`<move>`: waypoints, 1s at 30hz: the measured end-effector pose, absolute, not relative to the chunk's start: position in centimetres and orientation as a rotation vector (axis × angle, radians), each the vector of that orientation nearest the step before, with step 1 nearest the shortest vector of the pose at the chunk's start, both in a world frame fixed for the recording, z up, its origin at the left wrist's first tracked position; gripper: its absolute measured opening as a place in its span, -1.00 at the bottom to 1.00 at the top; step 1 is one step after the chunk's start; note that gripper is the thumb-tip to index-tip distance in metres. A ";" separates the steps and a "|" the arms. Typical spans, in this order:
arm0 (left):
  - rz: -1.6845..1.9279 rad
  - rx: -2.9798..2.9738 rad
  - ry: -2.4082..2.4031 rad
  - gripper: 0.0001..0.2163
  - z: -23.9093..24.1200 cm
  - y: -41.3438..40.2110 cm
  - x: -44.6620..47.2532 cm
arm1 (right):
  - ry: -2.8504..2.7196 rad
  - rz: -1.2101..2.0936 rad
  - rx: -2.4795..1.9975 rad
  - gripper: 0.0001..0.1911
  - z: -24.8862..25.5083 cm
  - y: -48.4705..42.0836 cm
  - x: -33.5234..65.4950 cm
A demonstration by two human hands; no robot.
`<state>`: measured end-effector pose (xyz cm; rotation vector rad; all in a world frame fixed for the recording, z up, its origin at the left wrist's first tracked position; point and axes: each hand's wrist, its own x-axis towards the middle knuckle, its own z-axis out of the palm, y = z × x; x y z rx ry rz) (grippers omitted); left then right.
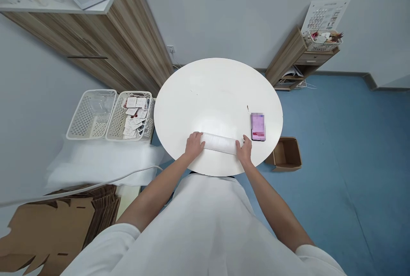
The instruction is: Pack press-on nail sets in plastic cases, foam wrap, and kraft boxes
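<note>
A white roll [219, 143], wrapped in what looks like thin white sheet, lies crosswise near the front edge of the round white table [218, 92]. My left hand [194, 145] grips its left end, fingers over the top and thumb on the near side. At the other end, my right hand [244, 149] has its thumb against the roll and its fingers bent, one of them raised a little. What the roll holds inside is hidden. To the right of my right hand lies a flat phone-like thing [258, 126] with a blurred purple face.
Left of the table stand a white basket [107, 130] and another with several printed cards [136, 118]. White sheets [105, 160], a cable [128, 174] and flattened cardboard [54, 229] lie nearer. A cardboard box [286, 154] is on the floor at right; a cabinet [137, 45] stands behind left.
</note>
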<state>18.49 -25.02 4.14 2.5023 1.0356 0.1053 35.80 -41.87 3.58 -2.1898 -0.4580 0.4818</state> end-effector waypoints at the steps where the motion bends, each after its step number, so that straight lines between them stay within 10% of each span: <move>1: 0.117 2.580 0.907 -0.66 4.3 -25.7 18.6 | -0.371 0.489 -2.131 -0.43 3.7 -42.5 35.2; 9: -0.082 2.769 0.394 -0.49 3.6 -29.9 19.6 | 0.223 1.074 -1.526 -0.54 3.3 -45.9 28.5; 19: -0.101 2.637 0.387 -0.40 2.4 -29.8 19.2 | 0.044 0.797 -1.800 -0.14 3.0 -40.4 31.9; 30: -0.150 2.622 0.291 -0.37 3.2 -31.4 17.7 | -0.182 0.943 -1.858 -0.64 3.5 -41.0 32.5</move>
